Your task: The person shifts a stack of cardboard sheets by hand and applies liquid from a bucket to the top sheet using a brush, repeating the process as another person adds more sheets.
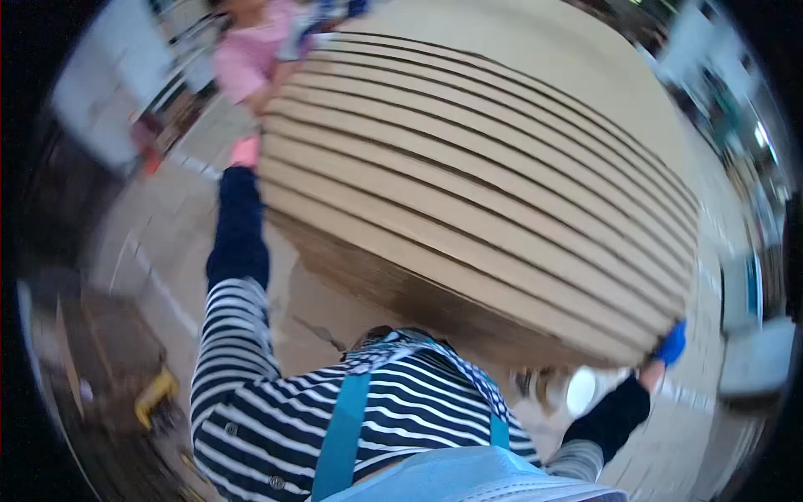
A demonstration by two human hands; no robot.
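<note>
A large tan panel (468, 184) with several parallel dark lines across it spreads out in front of me, tilted in the head view. At its left edge is my left hand (245, 152), in a pinkish glove and blurred, closed at the edge with the fingers partly hidden. My right hand (671, 341), in a blue glove, grips the near right corner, its fingertips curled round the rim. Beneath the near edge the panel's shadowed brown underside (393, 280) shows.
Another person in a pink top (251, 58) stands by the far left edge, an arm reaching to the panel. A yellow tool-like object (156, 397) lies at lower left near a brown box (113, 343). Below the right corner stands a white round container (580, 391).
</note>
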